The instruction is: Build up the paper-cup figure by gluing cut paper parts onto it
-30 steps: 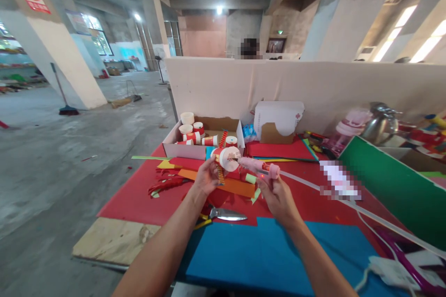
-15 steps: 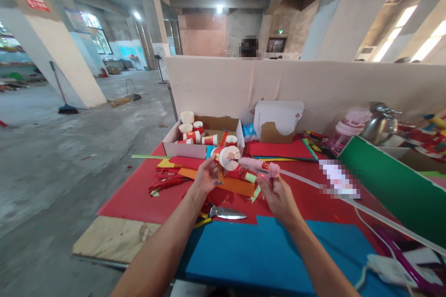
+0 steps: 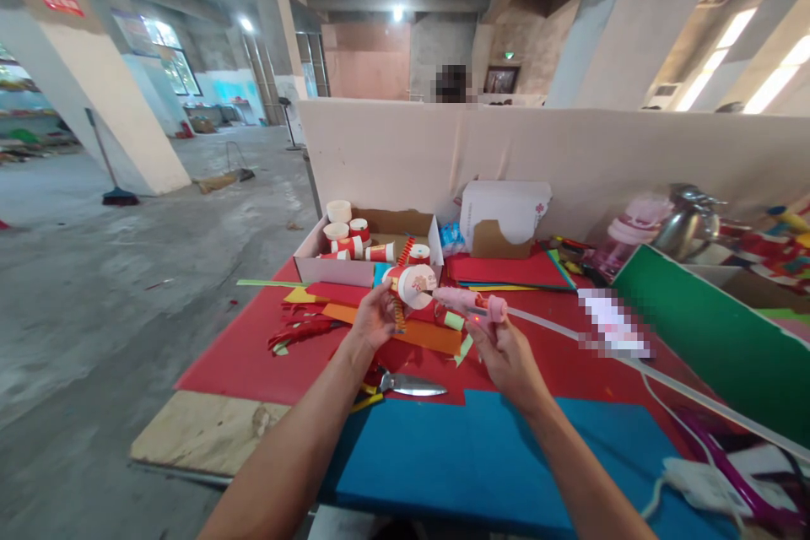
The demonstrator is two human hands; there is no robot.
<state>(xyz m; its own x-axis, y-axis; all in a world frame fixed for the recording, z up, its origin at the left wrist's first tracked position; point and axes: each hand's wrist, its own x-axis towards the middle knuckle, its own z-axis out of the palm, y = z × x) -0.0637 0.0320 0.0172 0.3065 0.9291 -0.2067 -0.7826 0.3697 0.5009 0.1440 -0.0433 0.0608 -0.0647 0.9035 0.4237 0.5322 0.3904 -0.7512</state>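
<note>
In the head view, my left hand (image 3: 375, 316) is closed around a paper cup (image 3: 417, 285) lying on its side, its white printed base turned to the right. Folded orange-and-red paper strips (image 3: 406, 251) stick out above and below the cup. My right hand (image 3: 503, 354) grips a pink hot glue gun (image 3: 472, 302) with a small red light glowing on it. The gun's nozzle is at the cup's base; whether they touch I cannot tell. From the gun's back runs a long translucent glue stick (image 3: 544, 323). Below my hands lie scissors (image 3: 414, 385) with yellow handles.
Several paper cups stand and lie in a cardboard box (image 3: 335, 272) behind my left hand. Orange paper (image 3: 434, 336) and red cut strips (image 3: 300, 336) lie around. To the right are a phone-like blurred object (image 3: 611, 322), a green panel (image 3: 702, 329) and a white power strip (image 3: 709, 485).
</note>
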